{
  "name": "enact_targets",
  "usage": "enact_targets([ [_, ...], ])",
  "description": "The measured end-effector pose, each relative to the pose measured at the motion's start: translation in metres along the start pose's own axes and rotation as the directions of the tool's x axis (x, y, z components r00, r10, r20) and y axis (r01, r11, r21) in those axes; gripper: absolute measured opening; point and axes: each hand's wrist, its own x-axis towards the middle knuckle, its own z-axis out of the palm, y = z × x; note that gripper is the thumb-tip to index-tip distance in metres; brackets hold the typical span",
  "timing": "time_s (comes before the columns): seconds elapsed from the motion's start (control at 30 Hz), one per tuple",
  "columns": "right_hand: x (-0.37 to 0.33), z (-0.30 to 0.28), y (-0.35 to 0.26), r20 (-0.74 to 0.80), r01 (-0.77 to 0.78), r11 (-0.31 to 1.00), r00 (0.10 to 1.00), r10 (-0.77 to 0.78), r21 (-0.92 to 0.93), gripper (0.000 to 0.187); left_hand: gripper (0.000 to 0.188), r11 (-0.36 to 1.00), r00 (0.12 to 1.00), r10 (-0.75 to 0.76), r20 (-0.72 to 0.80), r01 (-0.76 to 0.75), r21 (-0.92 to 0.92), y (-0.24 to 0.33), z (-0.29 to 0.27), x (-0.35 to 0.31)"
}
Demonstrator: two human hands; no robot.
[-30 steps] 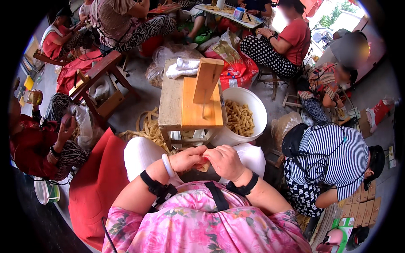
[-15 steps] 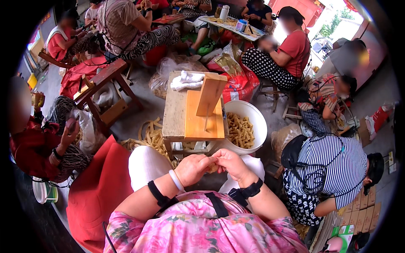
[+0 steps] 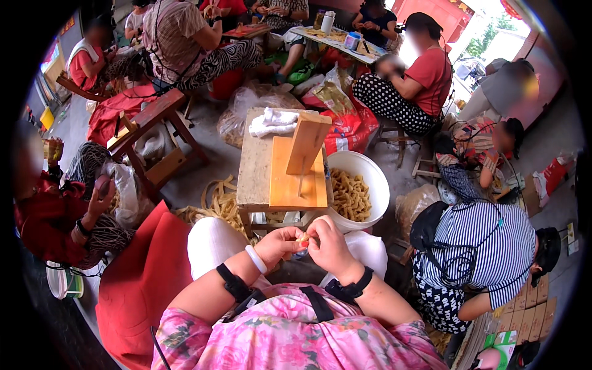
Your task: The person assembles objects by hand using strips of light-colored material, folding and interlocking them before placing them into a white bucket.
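My left hand (image 3: 277, 245) and my right hand (image 3: 330, 245) meet above my lap, fingertips pinched together. Between them is a small yellowish piece (image 3: 302, 238), mostly covered by the fingers; a red spot shows beside it, too small to identify. Just beyond the hands stands a worn wooden stool (image 3: 253, 179). On it lies an orange-brown wooden board (image 3: 283, 191) with an upright wooden block (image 3: 308, 142). A white bucket (image 3: 383, 188) to the right holds many short, tan twisted pieces (image 3: 349, 196).
Long tan strips (image 3: 216, 200) lie in a heap left of the stool. White cloth (image 3: 272, 121) rests on the stool's far end. Red cloth (image 3: 142, 290) spreads beside my left leg. Several people sit around, one in stripes (image 3: 481, 246) close on the right. Plastic bags (image 3: 253, 102) stand beyond the stool.
Both hands have risen slightly away from my body. My right hand has turned more knuckles-up, and the yellowish piece now shows between the fingertips, higher than before.
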Motion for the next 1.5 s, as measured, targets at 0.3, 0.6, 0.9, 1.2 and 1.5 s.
enact_targets([
  [0.3,-0.004,-0.008,-0.006,0.031,0.080,0.982,0.996,-0.086,0.172,0.019,0.021,0.984,0.988,0.152,-0.009,-0.152,-0.098,-0.001,-0.003,-0.002],
  [0.6,-0.005,-0.006,0.018,0.682,-0.697,-0.036,0.689,0.245,0.717,0.020,0.024,0.967,0.969,0.236,0.070,-0.241,0.077,0.006,-0.004,-0.011],
  [0.9,0.002,-0.018,-0.009,0.188,0.021,1.000,0.982,-0.025,0.021,0.018,0.028,0.946,0.975,0.214,-0.064,-0.191,0.263,0.015,0.014,-0.009],
  [1.2,-0.002,-0.038,-0.011,0.290,-0.299,0.813,0.942,0.169,0.499,0.020,0.017,0.668,0.858,0.479,-0.186,-0.219,0.711,0.035,0.015,-0.012],
  [1.5,0.011,-0.033,-0.013,0.230,-0.062,0.972,0.973,0.008,0.227,0.013,0.016,0.804,0.963,0.247,-0.104,-0.144,0.577,0.047,-0.004,-0.012],
])
